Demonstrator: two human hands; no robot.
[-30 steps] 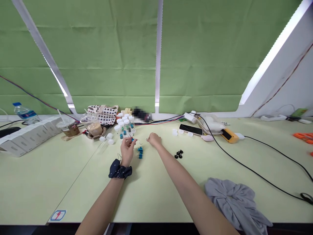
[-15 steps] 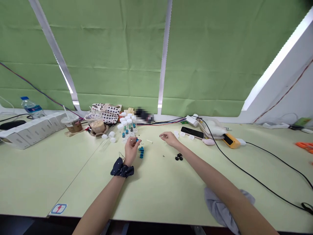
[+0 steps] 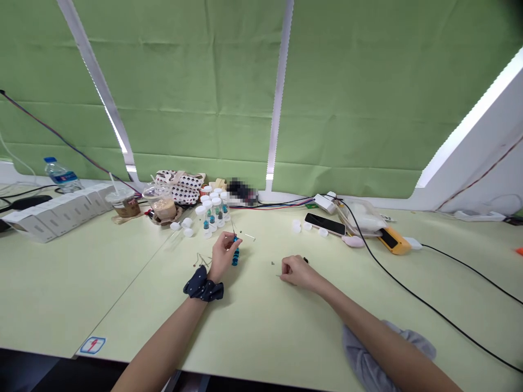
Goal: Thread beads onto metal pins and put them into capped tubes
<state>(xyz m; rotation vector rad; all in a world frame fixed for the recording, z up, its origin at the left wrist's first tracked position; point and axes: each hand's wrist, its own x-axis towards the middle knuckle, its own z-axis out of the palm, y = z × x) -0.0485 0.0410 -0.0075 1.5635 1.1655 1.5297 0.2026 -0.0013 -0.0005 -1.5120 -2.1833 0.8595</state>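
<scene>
My left hand [image 3: 223,253] is closed in a pinch on a small blue part with a thin dark stem [image 3: 233,226] pointing up. Just beside its fingertips, a short row of shiny blue pieces [image 3: 235,260] lies on the table. Thin bent wires [image 3: 201,260] rest by the left wrist. My right hand [image 3: 298,271] is low over the table, fingers pinched on a thin pin-like piece [image 3: 278,275] whose tip pokes out to the left. Black pieces [image 3: 305,260] are mostly hidden behind that hand. A tiny metal bit [image 3: 273,263] and a thin white rod [image 3: 249,237] lie between the hands.
Several white-capped vials [image 3: 216,209] stand behind my left hand, near loose white caps [image 3: 187,223]. Drink cups [image 3: 163,207], white boxes [image 3: 61,215] and a bottle [image 3: 63,177] are at left. A phone [image 3: 325,224], yellow device [image 3: 394,241] and black cable [image 3: 408,288] lie at right.
My right hand has come down and nearer to me, now covering most of the black pieces. My left hand has shifted slightly right and nearer, keeping the blue part with the stem.
</scene>
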